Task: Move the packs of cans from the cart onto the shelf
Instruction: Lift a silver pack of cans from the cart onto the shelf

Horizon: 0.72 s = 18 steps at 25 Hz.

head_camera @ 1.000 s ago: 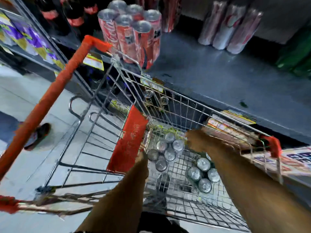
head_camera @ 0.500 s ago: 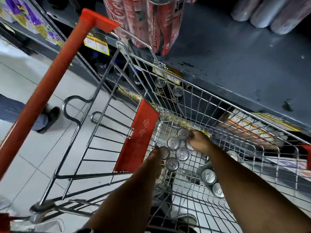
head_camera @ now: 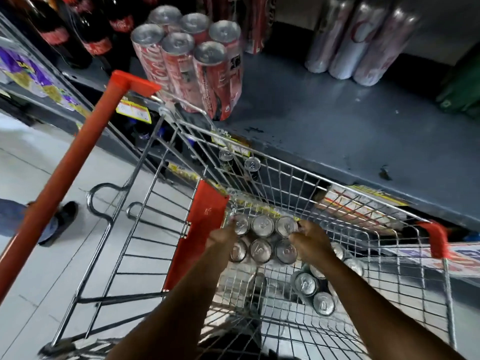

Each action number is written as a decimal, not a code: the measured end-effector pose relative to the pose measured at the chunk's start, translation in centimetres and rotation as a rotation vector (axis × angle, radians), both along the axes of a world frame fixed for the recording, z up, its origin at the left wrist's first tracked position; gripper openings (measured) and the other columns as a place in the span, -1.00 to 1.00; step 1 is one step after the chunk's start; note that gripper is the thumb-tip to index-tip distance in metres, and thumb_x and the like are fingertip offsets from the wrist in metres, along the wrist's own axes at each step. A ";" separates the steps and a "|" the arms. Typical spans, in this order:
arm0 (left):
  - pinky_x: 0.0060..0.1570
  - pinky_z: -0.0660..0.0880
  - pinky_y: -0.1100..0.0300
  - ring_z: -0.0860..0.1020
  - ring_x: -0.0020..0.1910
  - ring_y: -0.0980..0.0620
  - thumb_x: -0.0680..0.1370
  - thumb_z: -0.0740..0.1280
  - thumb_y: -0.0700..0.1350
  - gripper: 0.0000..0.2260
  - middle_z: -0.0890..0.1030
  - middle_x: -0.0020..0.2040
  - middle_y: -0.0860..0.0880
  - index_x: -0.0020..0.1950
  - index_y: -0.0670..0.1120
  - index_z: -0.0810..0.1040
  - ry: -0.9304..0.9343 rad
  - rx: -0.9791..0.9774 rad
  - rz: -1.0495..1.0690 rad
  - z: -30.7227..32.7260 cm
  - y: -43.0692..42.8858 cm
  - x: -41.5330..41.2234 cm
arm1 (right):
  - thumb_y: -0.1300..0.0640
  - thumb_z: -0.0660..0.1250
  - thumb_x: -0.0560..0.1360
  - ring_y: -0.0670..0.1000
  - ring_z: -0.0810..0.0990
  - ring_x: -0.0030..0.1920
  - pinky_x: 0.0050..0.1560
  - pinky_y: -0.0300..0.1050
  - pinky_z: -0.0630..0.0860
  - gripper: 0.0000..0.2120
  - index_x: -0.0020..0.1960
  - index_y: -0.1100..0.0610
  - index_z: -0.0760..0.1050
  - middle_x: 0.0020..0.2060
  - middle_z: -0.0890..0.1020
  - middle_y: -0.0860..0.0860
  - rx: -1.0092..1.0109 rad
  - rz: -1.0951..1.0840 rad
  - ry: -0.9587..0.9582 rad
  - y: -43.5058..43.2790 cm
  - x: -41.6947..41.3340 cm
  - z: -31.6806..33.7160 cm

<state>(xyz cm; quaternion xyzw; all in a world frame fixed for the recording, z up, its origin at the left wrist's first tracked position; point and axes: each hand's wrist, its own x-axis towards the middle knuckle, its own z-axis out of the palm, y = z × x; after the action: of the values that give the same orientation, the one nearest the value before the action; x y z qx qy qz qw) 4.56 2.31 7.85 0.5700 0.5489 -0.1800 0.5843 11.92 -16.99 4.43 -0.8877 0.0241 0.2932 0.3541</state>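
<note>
Inside the wire cart [head_camera: 345,196] a pack of cans [head_camera: 262,239] shows its silver tops in two rows. My left hand [head_camera: 222,236] presses against the pack's left side and my right hand [head_camera: 310,239] against its right side, so both grip it. A second pack of cans [head_camera: 315,291] lies lower right in the cart basket. On the dark grey shelf [head_camera: 324,126] stands a red pack of tall cans [head_camera: 192,63] near the front left edge.
Silver cans [head_camera: 355,40] stand at the shelf's back right, green bottles [head_camera: 462,92] at far right, dark cola bottles [head_camera: 78,27] at back left. The cart's orange handle [head_camera: 65,172] runs diagonally at left. Another person's shoe [head_camera: 61,222] is on the tiled floor.
Both hands have closed in on the two sides of the pack in the cart, and the pack sits higher. The view tilted up, showing more of the shelf.
</note>
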 end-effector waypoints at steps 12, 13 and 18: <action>-0.13 0.53 0.14 0.64 -0.25 0.13 0.24 0.46 0.23 -0.63 0.71 -0.27 0.10 -0.16 -0.03 0.64 -0.710 0.094 -0.012 18.6 0.3 6.9 | 0.16 0.38 0.15 -0.14 0.54 -0.41 -0.38 -0.28 0.48 -0.84 -0.27 0.02 0.52 -0.47 0.62 -0.15 0.637 -0.397 -0.508 -1.8 4.8 20.6; -0.19 0.51 0.16 0.61 -0.31 0.11 0.26 0.46 0.19 -0.66 0.68 -0.32 0.09 -0.18 -0.05 0.63 -0.737 0.116 -0.029 19.2 0.2 8.0 | 0.16 0.39 0.15 -0.12 0.55 -0.40 -0.36 -0.25 0.49 -0.84 -0.27 0.02 0.52 -0.47 0.62 -0.12 0.650 -0.421 -0.528 -1.9 5.5 21.6; -0.50 0.44 0.35 0.55 -0.49 0.21 0.35 0.50 0.05 -0.78 0.58 -0.52 0.14 -0.27 -0.06 0.55 -0.787 0.197 -0.078 20.5 0.4 14.1 | 0.10 0.39 0.20 0.02 0.59 -0.29 -0.18 0.00 0.52 -0.83 -0.20 0.03 0.56 -0.35 0.63 0.03 0.616 -0.456 -0.550 -1.1 10.0 23.4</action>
<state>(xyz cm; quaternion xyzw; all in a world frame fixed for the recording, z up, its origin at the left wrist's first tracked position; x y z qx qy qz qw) 18.66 2.69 28.36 0.6692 0.2757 0.0834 0.6850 21.89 -18.12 27.85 -0.7580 0.0357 -0.0449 0.6497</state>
